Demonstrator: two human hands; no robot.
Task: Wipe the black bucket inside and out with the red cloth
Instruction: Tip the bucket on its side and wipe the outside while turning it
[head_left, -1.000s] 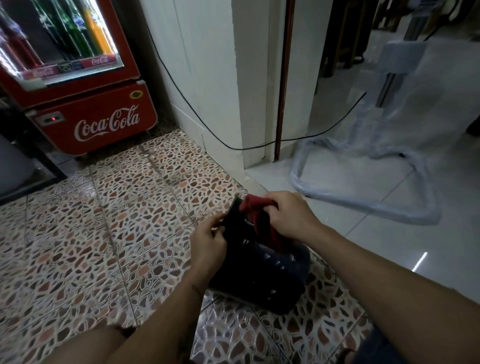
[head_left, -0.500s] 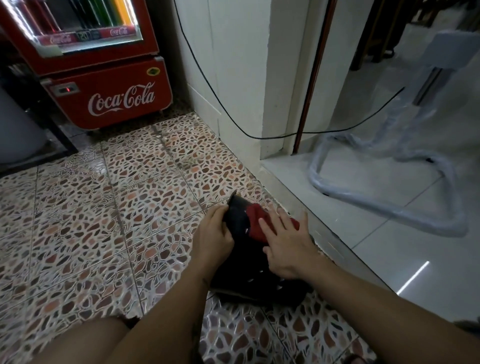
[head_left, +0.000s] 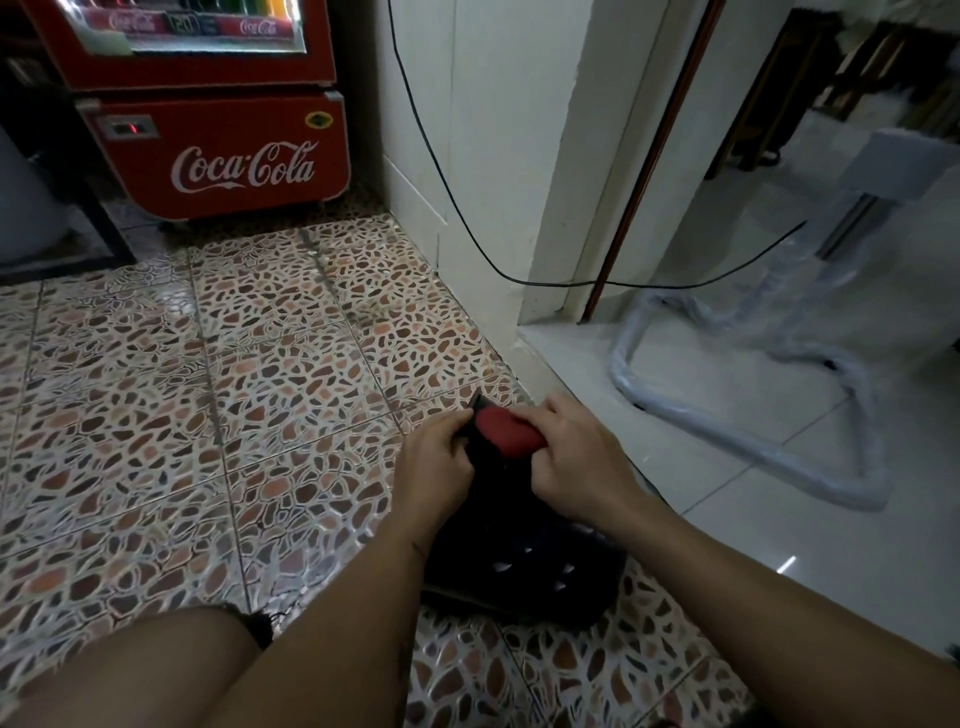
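Gripping the near rim of the black perforated plastic bucket (head_left: 524, 566), the person's left hand (head_left: 435, 457) is curled closed on the edge and steadies it. To its right, the right hand (head_left: 582, 465) is bunched around the red wiping cloth (head_left: 506, 434), fingers folded over the wad and pressing it against the bucket's upper rim. Bucket lies tipped on its side on the floor between the forearms, mouth facing away; the interior is not visible from this angle.

Change noted: half a second ago the right hand lay flat, fingers spread over the cloth on the bucket wall. Now the fingers are clenched and the cloth sits higher, at the lip. Left hand has kept its hold on the rim throughout. Judgement: wiping stroke has travelled up the outer wall to the edge; outside partly done, inside probably still to come.

Surface and room, left to right: red Coca-Cola drinks cooler (head_left: 218, 150) stands against the far wall; brown pebble-pattern glazed floor tiles (head_left: 218, 395) run under the bucket; a white wall corner (head_left: 488, 171) carries a thin black hanging cable (head_left: 447, 192); beyond a low step, glossy white floor tiles (head_left: 727, 493) hold a plastic-wrapped tubular metal stand (head_left: 753, 395), well apart from the work.
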